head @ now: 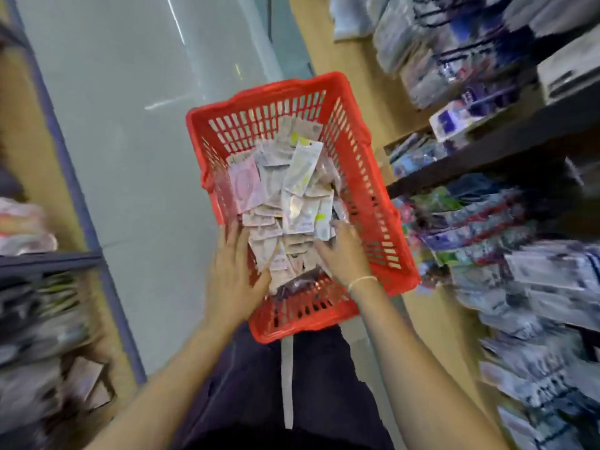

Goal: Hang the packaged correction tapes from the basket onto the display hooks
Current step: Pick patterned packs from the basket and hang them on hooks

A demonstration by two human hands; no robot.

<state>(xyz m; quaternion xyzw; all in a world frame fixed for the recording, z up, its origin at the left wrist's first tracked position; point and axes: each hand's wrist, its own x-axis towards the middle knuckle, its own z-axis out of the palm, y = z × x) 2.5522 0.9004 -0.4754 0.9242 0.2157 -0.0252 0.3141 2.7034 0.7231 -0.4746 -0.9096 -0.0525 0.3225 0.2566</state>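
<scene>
Nearest the camera are the person's two forearms, reaching down over dark trousers into a red basket that sits on the floor of a shop aisle. The packaged correction tapes lie inside it as a loose, overlapping heap of pale pink and white packs, none yet on a hook. The left hand lies flat along the near left side of the heap, fingers straight, its grip apart and pressing rather than holding. The right hand has its fingertips dug in among the packs at the near right; whether that grip has closed on a pack I cannot tell, since the fingers vanish under the pile.

The likely trouble is the slippery, interleaved packaging: a lift from here could drag neighbouring packs up and spill them over the rim, or bring up one by its body with the hang-hole turned the wrong way. A dark packet near the front wall may be a different product and could be taken by mistake.

The shelves on the right are smeared by motion, so the display hooks cannot be picked out at all. Printing on the packs is unreadable.
</scene>
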